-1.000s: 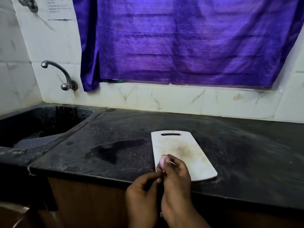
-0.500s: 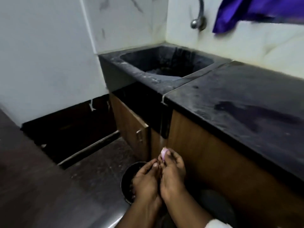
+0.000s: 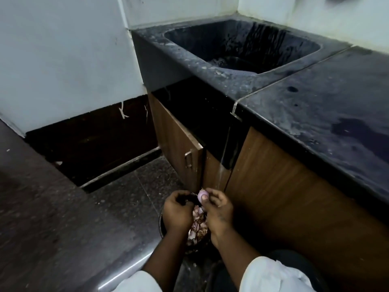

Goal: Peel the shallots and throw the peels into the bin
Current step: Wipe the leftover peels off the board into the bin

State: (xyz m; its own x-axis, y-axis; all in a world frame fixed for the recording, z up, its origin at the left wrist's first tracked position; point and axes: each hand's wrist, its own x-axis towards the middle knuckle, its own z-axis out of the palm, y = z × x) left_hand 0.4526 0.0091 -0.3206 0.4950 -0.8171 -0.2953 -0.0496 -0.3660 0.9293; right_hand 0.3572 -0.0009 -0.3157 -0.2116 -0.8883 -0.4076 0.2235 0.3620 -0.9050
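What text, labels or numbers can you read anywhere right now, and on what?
None. No words, labels or numbers show on the sink, counter, cabinet door, wall, bin, or the shallot in the right hand.

Dim, bluish, perhaps slightly blurred.

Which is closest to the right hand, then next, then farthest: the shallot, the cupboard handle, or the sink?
1. Shallot: held in the right hand fingertips, over the bin.
2. Cupboard handle: up and left, on the open door.
3. Sink: farthest, up on the counter.
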